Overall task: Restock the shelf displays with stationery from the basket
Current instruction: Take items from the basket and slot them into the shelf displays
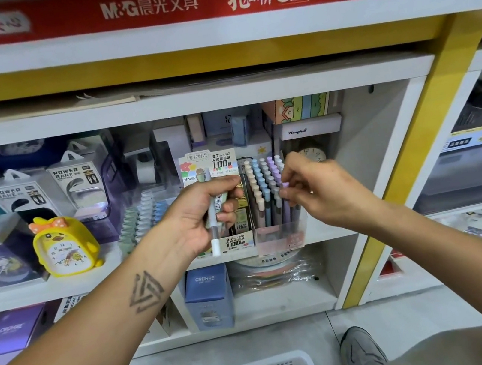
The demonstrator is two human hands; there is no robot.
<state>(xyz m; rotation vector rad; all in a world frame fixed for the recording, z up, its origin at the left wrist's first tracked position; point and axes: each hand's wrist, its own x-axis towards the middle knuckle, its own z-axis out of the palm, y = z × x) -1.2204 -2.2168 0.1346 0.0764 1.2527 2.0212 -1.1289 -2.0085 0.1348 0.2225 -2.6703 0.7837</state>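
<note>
Two hands work: left hand (206,210) grips pens (215,214); right hand (313,189) pinches a purple pen (285,186) above the pen box (279,233).

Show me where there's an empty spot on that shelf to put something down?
The middle shelf looks bare to the right of the clear pen display, out to the white side wall. Left of the display it is crowded: lead boxes, pen rows, the yellow duck clock and power bank packs.

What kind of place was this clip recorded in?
Most likely a stationery shop: a red M&G banner tops white shelves, a clear pen display holds rows of pastel pens, and boxed power banks sit nearby.
</note>
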